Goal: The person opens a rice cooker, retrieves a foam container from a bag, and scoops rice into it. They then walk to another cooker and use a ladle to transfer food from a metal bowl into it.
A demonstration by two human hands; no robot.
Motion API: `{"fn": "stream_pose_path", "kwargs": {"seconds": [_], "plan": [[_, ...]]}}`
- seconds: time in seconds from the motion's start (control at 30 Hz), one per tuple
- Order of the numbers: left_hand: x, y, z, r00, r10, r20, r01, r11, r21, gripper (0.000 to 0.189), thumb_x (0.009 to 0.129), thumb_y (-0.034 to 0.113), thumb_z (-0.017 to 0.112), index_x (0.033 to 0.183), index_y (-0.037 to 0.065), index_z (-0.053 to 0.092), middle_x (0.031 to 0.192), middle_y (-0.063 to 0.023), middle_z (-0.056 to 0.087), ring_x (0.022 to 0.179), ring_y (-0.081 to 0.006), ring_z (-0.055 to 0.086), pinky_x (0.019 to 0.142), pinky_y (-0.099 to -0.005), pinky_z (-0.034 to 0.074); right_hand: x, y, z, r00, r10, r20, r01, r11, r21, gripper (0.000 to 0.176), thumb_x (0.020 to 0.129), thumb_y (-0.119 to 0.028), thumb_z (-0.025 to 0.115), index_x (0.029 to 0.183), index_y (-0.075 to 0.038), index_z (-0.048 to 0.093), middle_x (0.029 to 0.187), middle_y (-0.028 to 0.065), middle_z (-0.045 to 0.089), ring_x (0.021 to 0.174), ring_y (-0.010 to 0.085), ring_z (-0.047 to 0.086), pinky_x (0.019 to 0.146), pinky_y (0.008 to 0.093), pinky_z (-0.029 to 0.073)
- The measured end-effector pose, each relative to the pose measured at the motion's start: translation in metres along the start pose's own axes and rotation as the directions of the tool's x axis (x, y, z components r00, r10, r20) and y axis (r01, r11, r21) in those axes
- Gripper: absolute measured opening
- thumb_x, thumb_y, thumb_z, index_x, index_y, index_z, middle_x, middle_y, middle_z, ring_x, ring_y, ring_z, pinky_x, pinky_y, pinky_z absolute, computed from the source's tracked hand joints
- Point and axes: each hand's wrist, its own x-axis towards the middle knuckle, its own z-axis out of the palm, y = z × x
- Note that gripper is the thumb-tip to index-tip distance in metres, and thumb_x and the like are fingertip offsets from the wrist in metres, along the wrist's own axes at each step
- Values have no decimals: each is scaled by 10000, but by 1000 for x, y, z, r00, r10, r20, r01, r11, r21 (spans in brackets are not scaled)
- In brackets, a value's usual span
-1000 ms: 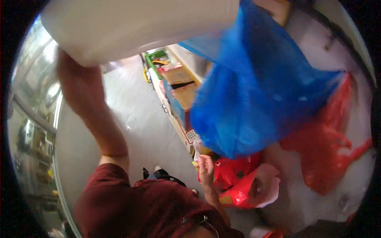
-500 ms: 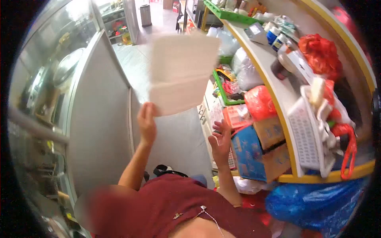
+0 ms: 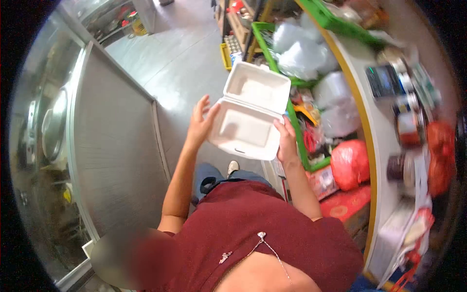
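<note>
A white foam takeout box (image 3: 249, 125) hangs in front of my body with its lid laid back, its inside facing me. My right hand (image 3: 288, 141) grips the box by its right edge, thumb over the rim. At the opposite edge my left hand (image 3: 199, 124) has its fingers apart, the thumb right at the rim. Nothing lies inside the box.
To the right runs a shelf (image 3: 357, 117) with jars, a small dark-screened device (image 3: 384, 81) and red bags. Below it a green crate (image 3: 297, 131) holds plastic bags. A grey panel (image 3: 114, 131) stands on the left.
The box, held up in my left hand before, is now lower and seen from inside. My right hand has taken hold of it; my left fingers have spread. The view has turned.
</note>
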Motion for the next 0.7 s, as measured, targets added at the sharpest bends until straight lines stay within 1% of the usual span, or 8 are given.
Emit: {"fn": "stream_pose_path", "kwargs": {"seconds": [0.03,0.07,0.23,0.33,0.37,0.43,0.6,0.7], "plan": [[21,-14,-9,897,-341,281,433,805,-405,480,809,347,528,1163,34,451,1088,-135,506,994,-246,475,852,-339,371,21,-5,25,999,-6,44,8,999,-38,446,818,-130,493,1200,58,360,1108,101,499,1016,141,455,898,262,333],[43,-25,-16,655,-432,619,753,302,-585,522,838,403,474,1209,41,418,1141,-115,488,1026,-218,464,875,-318,363,45,-10,49,995,-16,101,24,997,-79,466,816,-127,496,1212,68,345,1098,97,505,1008,140,459,908,259,324],[143,-82,-46,720,-404,564,651,110,-751,599,863,457,373,1223,-22,368,1204,-92,449,1026,-179,475,884,-296,367,176,0,143,915,68,398,34,969,-245,553,808,-113,509,1243,118,256,1101,123,483,993,136,451,890,243,330],[224,-139,-57,703,-372,607,700,210,-682,556,861,424,405,1217,-3,387,1196,-88,456,1046,-179,464,885,-302,368,251,13,204,908,46,417,84,954,-288,502,807,-111,514,1216,104,317,1052,97,514,943,122,471,855,233,352],[257,-132,-66,676,-485,555,723,291,-627,515,853,389,445,1210,20,408,1166,-77,480,1050,-174,460,892,-297,364,269,2,230,849,92,521,60,961,-268,430,804,-119,524,1163,82,399,1044,83,528,933,120,480,838,229,361],[320,-185,-59,699,-422,577,701,246,-669,439,853,311,482,1193,37,439,1128,-55,505,1036,-148,463,895,-273,361,321,1,261,834,145,532,100,909,-405,351,802,-141,535,1094,42,473,998,59,542,890,117,488,802,240,375],[498,-195,-79,626,-251,738,705,586,-399,392,869,276,476,1186,46,460,1130,-35,507,1043,-125,454,906,-253,341,445,-39,296,851,205,484,-123,973,-196,553,843,-386,481,1243,-42,316,1105,67,485,981,153,489,756,307,453],[611,-229,-49,518,-114,848,559,795,-235,405,869,304,471,1187,54,463,1132,-48,511,1048,-125,449,899,-256,345,531,-79,334,801,94,591,9,986,-169,769,761,-542,519,1280,-30,273,1206,89,416,1044,181,451,817,295,388]]}}
